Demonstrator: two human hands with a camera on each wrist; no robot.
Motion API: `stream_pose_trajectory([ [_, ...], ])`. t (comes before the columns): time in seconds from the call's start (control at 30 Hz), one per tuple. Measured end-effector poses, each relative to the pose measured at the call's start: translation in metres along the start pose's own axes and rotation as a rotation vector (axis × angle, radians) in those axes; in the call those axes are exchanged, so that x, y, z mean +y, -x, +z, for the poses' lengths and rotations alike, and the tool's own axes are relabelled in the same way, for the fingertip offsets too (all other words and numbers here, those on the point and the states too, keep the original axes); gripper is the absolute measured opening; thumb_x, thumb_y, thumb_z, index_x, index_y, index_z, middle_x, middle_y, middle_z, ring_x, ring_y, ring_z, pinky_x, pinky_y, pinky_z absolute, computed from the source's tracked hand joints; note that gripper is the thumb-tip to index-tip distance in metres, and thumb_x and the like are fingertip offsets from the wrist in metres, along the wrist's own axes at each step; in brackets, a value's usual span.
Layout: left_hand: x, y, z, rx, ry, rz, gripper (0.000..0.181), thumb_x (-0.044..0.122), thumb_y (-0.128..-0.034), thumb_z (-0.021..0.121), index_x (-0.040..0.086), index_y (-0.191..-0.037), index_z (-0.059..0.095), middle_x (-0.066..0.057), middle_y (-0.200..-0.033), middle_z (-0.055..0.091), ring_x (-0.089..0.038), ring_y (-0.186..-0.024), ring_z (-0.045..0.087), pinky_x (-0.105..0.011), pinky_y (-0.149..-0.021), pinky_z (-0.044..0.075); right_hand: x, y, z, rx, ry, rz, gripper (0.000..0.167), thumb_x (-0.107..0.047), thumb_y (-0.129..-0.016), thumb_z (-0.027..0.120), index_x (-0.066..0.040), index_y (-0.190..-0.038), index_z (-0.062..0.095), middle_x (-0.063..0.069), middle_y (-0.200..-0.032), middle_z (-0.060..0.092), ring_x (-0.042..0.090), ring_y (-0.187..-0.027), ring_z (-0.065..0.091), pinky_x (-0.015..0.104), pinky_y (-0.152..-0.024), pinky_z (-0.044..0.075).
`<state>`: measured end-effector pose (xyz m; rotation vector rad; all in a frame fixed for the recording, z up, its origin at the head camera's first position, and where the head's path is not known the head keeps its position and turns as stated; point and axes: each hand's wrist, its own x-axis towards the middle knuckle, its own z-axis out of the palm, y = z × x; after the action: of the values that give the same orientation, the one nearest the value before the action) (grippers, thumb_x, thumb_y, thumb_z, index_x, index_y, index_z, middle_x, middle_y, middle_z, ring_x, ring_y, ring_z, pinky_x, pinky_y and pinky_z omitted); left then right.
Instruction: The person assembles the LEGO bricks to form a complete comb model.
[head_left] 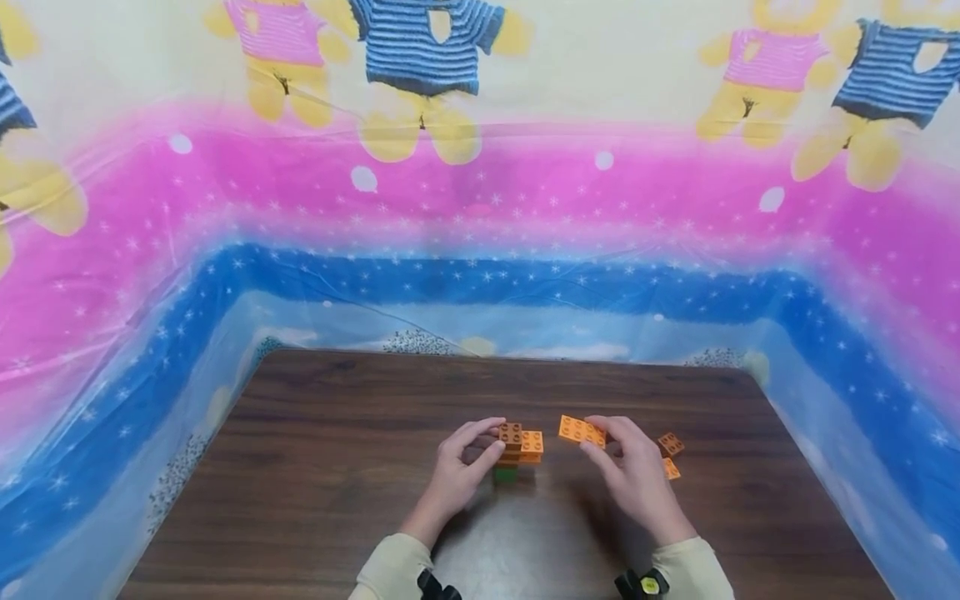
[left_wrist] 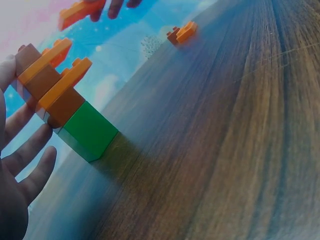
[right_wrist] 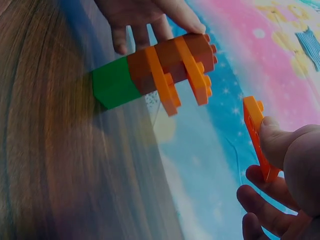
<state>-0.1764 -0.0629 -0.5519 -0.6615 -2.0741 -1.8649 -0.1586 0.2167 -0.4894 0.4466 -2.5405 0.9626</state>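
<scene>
A stack of blocks stands on the table, with a green block (left_wrist: 90, 131) at the bottom and brown blocks alternating with thin orange plates above it. The orange plates jut out to one side. My left hand (head_left: 462, 467) grips the top brown block (head_left: 511, 435) between thumb and fingers. To the right of the stack, my right hand (head_left: 633, 475) pinches a separate thin orange plate (head_left: 581, 430), studs up, held in the air apart from the stack. In the right wrist view this orange plate (right_wrist: 254, 112) sits between thumb and fingers.
On the wooden table (head_left: 337, 500), right of my right hand, lie a brown piece (head_left: 671, 443) and an orange piece (head_left: 671, 468). A patterned pink and blue cloth (head_left: 480, 192) hangs behind and around the table's far and side edges.
</scene>
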Motion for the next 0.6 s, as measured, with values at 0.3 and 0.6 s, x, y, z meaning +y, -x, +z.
stream_pose_trajectory([
  [0.3, 0.001, -0.001, -0.001, 0.000, -0.005, -0.017, 0.034, 0.008, -0.1012, 0.070, 0.008, -0.135, 0.069, -0.008, -0.119, 0.072, -0.023, -0.103, 0.071, -0.041, -0.084, 0.061, -0.015, -0.009, 0.010, -0.018, -0.034, -0.078, 0.037, -0.015, -0.094, 0.081, -0.009, -0.129, 0.071, 0.001, -0.115, 0.071, 0.013, -0.095, 0.067, 0.045, -0.079, 0.060],
  [0.6, 0.000, 0.000, -0.001, -0.004, -0.025, -0.047, 0.033, 0.013, -0.1020, 0.070, 0.012, -0.135, 0.070, -0.005, -0.119, 0.072, -0.019, -0.103, 0.070, -0.041, -0.085, 0.060, -0.027, -0.013, 0.019, -0.062, -0.066, -0.085, 0.038, -0.017, -0.094, 0.081, -0.010, -0.130, 0.071, -0.001, -0.115, 0.070, 0.011, -0.095, 0.066, 0.042, -0.081, 0.061],
])
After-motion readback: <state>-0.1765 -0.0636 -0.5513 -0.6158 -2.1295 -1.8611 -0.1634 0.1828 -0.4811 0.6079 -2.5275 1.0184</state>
